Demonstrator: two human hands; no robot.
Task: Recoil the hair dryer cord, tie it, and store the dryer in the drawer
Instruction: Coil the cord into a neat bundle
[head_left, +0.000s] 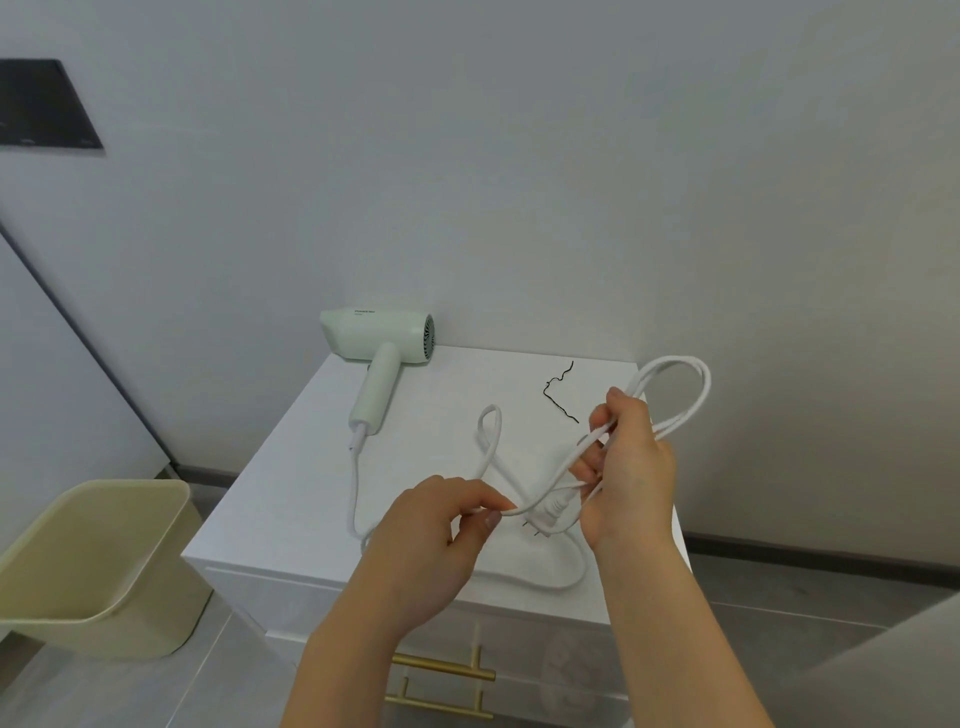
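White tabletop (291, 499) of a small cabinet is set against a pale wall, with a beige bin (98, 566) on the floor beside the cabinet. On the tabletop the dryer (382, 343) is laid at the far edge, and a black tie (560, 391) lies right of the dryer. From the dryer handle the cord (356, 493) is led toward the near edge. Several loops are held bunched in the closed right hand (631, 467), with the plug (548, 512) hanging just below. A cord strand is pinched between thumb and fingers of the left hand (434, 540). Loops should probably be kept equal and untwisted, with slack fed steadily. Drawer handles (441, 670) are seen below the tabletop.
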